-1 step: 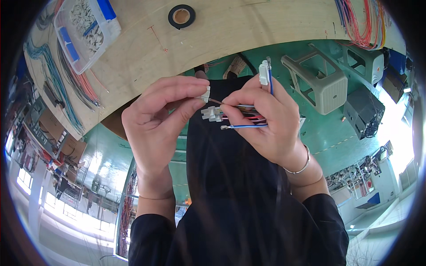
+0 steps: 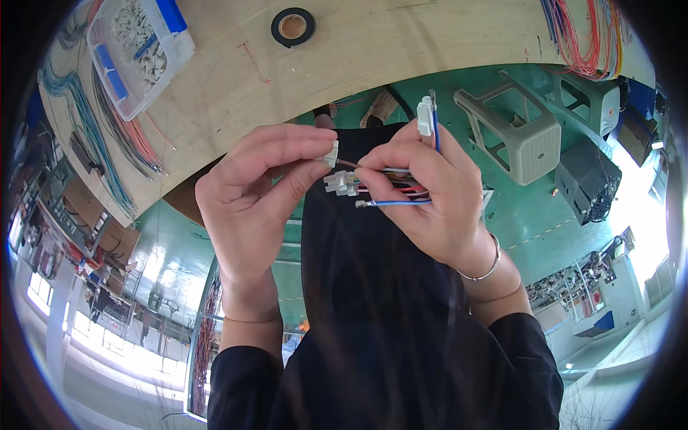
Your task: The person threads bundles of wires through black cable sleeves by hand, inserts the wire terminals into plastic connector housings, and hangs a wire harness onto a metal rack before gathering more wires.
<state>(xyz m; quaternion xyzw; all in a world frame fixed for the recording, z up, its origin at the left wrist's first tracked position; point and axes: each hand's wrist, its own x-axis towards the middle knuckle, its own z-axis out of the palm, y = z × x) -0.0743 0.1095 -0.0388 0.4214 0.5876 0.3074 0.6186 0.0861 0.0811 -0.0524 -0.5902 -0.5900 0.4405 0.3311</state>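
Head view: the left hand (image 2: 247, 190) was clamped, thumb against fingers, on a white connector (image 2: 332, 153), which was held over the lap (image 2: 358, 244). The right hand (image 2: 441, 193) was clamped, thumb against forefinger, on a brown wire (image 2: 347, 163) leading to it; whether the wire was seated could not be told. Gripping so near the connector probably stiffened the thin wire. Lower connectors (image 2: 337, 183) and a blue wire (image 2: 394, 203) projected beside the right thumb. An upright connector (image 2: 426, 117) stood among the right fingers, presumably parked clear of the pinch. Beyond, the table (image 2: 358, 43) carried a tape roll (image 2: 293, 26), a tub (image 2: 174, 61) of white parts (image 2: 136, 32), presumably placed for reach, and teal wires (image 2: 74, 86) and red wires (image 2: 592, 43) at opposite ends, apparently sorted by colour.
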